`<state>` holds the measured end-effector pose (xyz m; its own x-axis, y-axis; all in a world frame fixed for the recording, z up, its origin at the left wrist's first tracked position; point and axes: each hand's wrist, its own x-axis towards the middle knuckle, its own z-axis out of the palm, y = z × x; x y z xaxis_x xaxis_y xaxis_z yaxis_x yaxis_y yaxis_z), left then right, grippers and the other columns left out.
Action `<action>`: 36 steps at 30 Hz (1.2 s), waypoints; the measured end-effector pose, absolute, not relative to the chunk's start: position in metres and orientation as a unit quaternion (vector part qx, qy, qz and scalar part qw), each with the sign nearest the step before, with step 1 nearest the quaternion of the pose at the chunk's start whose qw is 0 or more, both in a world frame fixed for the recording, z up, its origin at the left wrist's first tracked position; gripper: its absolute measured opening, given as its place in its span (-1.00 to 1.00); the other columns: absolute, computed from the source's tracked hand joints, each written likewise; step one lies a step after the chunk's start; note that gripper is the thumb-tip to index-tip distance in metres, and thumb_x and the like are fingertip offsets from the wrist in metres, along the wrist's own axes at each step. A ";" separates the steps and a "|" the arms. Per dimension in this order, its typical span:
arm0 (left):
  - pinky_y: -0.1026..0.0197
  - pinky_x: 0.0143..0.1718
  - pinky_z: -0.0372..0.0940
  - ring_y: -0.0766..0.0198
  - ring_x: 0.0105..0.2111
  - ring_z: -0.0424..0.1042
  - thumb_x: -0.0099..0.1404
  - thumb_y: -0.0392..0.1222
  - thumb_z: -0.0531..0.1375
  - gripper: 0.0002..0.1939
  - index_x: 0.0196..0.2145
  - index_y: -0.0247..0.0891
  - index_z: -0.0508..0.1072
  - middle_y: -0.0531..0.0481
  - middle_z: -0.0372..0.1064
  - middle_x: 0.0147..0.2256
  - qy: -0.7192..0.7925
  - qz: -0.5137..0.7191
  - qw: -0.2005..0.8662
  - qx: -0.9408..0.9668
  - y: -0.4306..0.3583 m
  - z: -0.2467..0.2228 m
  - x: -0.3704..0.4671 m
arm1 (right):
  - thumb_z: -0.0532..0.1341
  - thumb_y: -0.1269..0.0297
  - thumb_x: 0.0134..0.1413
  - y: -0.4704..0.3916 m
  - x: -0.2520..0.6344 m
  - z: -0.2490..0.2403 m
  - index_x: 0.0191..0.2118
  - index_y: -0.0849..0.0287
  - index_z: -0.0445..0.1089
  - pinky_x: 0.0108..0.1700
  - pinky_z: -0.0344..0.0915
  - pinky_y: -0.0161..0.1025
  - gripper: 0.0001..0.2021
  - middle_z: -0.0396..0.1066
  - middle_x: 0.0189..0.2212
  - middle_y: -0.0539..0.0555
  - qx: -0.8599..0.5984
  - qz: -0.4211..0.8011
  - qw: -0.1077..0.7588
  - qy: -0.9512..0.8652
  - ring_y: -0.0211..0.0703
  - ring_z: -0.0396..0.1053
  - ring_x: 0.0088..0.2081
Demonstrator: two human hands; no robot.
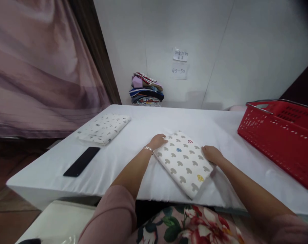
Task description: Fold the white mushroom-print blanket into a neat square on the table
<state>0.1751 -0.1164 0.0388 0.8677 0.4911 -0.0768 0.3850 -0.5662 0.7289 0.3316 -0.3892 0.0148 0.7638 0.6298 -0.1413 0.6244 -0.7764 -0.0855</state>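
Observation:
A folded white cloth (185,159) with grey mushroom shapes and a few coloured ones lies at an angle near the table's front edge. At its upper left edge is my left hand (158,141), a bracelet on its wrist, with the fingers closed on the border. My right hand (211,155) grips the cloth's right edge, its fingertips on top. Further left on the table rests another folded white cloth (104,128) with small dark prints.
A black phone (82,161) lies on the white-covered table (143,118) at the left. A red perforated basket (281,139) stands at the right. Folded fabrics (146,89) are stacked behind the table, by the wall. A pink curtain (42,67) hangs at the left.

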 end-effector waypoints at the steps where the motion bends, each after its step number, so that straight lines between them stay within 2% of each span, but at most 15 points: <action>1: 0.18 -0.15 0.24 0.15 -0.21 0.41 0.10 -0.11 0.23 -0.61 -0.11 -0.29 0.42 -0.15 0.43 -0.16 0.250 0.079 0.387 0.884 -0.118 0.038 0.171 | -0.14 0.25 0.25 -0.391 0.331 0.016 -0.27 0.31 0.44 -0.14 0.22 -0.10 -0.57 0.43 -0.20 0.37 -0.938 0.083 0.015 -0.337 0.05 0.39 -0.14; 6: 0.16 -0.10 0.23 0.20 -0.14 0.36 0.24 -0.03 0.09 -0.61 -0.02 -0.25 0.33 -0.13 0.30 -0.01 0.325 0.278 0.346 0.835 -0.131 0.022 0.126 | -0.13 0.20 0.25 -0.384 0.332 0.031 -0.31 0.27 0.44 -0.14 0.20 -0.18 -0.57 0.44 -0.21 0.29 -0.927 0.085 0.032 -0.363 -0.01 0.38 -0.15; 9: 0.16 -0.12 0.26 0.18 -0.09 0.33 0.22 -0.02 0.10 -0.59 -0.01 -0.24 0.30 -0.15 0.25 0.00 0.371 0.354 0.372 0.774 -0.145 0.010 0.098 | -0.19 0.07 0.26 -0.369 0.329 0.040 -0.21 0.22 0.42 -0.18 0.20 -0.24 -0.50 0.45 -0.21 0.22 -0.917 0.094 0.082 -0.378 -0.06 0.38 -0.17; 11: 0.14 -0.11 0.27 0.16 -0.06 0.31 0.19 -0.02 0.15 -0.55 0.00 -0.22 0.27 -0.16 0.22 0.02 0.405 0.365 0.426 0.722 -0.161 0.003 0.085 | -0.19 -0.04 0.23 -0.357 0.327 0.042 -0.15 0.22 0.40 -0.19 0.20 -0.23 -0.45 0.44 -0.19 0.22 -0.915 0.110 0.093 -0.376 -0.03 0.37 -0.16; 14: 0.12 -0.10 0.28 0.14 -0.05 0.32 0.17 -0.03 0.19 -0.51 0.02 -0.23 0.24 -0.20 0.22 0.04 0.420 0.338 0.581 0.610 -0.192 -0.001 0.074 | -0.22 -0.12 0.20 -0.346 0.327 0.038 -0.19 0.26 0.42 -0.18 0.20 -0.16 -0.37 0.44 -0.20 0.28 -0.919 0.122 0.065 -0.370 0.05 0.37 -0.15; 17: 0.13 -0.09 0.29 0.15 -0.05 0.35 0.18 -0.06 0.20 -0.53 0.01 -0.24 0.23 -0.20 0.27 0.02 0.376 0.298 0.701 0.527 -0.219 0.002 0.074 | -0.24 -0.09 0.21 -0.343 0.330 0.033 -0.23 0.27 0.43 -0.20 0.21 -0.13 -0.37 0.44 -0.22 0.29 -0.921 0.118 0.055 -0.366 0.07 0.38 -0.17; 20: 0.13 -0.10 0.31 0.15 -0.07 0.37 0.17 -0.10 0.22 -0.53 0.01 -0.23 0.22 -0.18 0.32 -0.01 0.355 0.275 0.733 0.511 -0.228 0.008 0.084 | -0.22 0.01 0.24 -0.343 0.334 0.030 -0.19 0.28 0.41 -0.18 0.22 -0.13 -0.44 0.44 -0.19 0.30 -0.924 0.110 0.056 -0.361 0.07 0.37 -0.14; 25: 0.19 -0.10 0.30 0.19 -0.10 0.39 0.10 -0.28 0.23 -0.44 0.06 -0.29 0.20 -0.19 0.34 -0.02 0.372 0.303 0.648 0.591 -0.199 0.012 0.124 | -0.23 0.09 0.26 -0.348 0.335 0.026 -0.16 0.31 0.40 -0.13 0.21 -0.15 -0.47 0.42 -0.15 0.32 -0.932 0.116 0.054 -0.339 0.04 0.37 -0.11; 29: 0.16 -0.03 0.25 0.15 -0.04 0.35 0.11 -0.27 0.20 -0.34 0.15 -0.30 0.09 -0.21 0.27 0.05 0.422 0.283 0.556 0.658 -0.168 0.006 0.146 | -0.22 0.16 0.26 -0.357 0.327 0.022 -0.16 0.33 0.39 -0.12 0.22 -0.16 -0.50 0.42 -0.16 0.33 -0.934 0.116 0.050 -0.335 0.01 0.38 -0.11; 33: 0.10 0.03 0.20 0.13 0.00 0.31 0.17 -0.20 0.13 -0.47 0.10 -0.30 0.17 -0.21 0.26 0.04 0.402 0.274 0.456 0.745 -0.165 0.002 0.140 | -0.21 0.16 0.26 -0.366 0.318 0.022 -0.17 0.31 0.39 -0.14 0.24 -0.12 -0.51 0.43 -0.21 0.32 -0.935 0.114 0.050 -0.331 0.03 0.39 -0.14; 36: 0.04 0.13 0.09 0.08 0.11 0.17 0.21 -0.16 0.09 -0.51 0.09 -0.34 0.20 -0.25 0.18 0.10 0.339 0.293 0.328 0.832 -0.183 0.009 0.127 | -0.22 0.17 0.25 -0.369 0.314 0.022 -0.18 0.29 0.39 -0.17 0.26 -0.07 -0.52 0.43 -0.22 0.32 -0.938 0.102 0.041 -0.327 0.06 0.40 -0.16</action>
